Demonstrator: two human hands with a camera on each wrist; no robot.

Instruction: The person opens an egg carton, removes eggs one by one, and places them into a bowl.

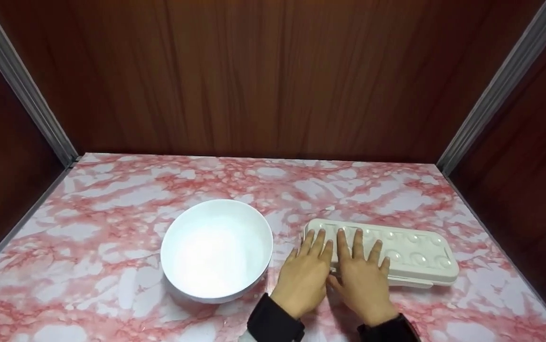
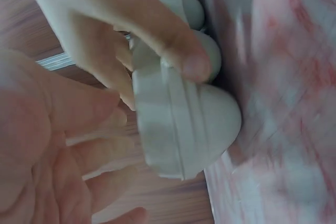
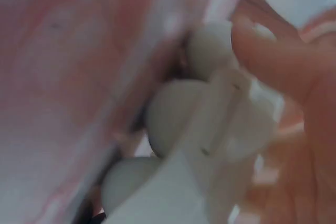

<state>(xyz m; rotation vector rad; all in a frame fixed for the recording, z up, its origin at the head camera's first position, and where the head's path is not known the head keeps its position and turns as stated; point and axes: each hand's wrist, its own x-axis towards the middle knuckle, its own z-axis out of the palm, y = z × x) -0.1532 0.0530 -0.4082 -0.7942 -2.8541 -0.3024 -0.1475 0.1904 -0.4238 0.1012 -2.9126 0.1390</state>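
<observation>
At lower right, left hand [image 1: 304, 278] and right hand [image 1: 363, 280] rest flat-fingered on the closed egg tray [image 1: 410, 254], bowl [image 1: 216, 249] still empty.

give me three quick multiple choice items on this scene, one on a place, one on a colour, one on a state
1. Where is the bowl relative to the egg box?
A. on its left
B. on its right
C. on top of it

2. What colour is the bowl?
A. red
B. white
C. black

3. What state is the egg box in?
A. lid wide open
B. lid down, both hands on it
C. tipped on its end

Key: 1 A, the head view shows the bowl left of the box. 2 B, it is plain white. 3 B, the left hand and right hand lie on its near end with the lid down.
</observation>
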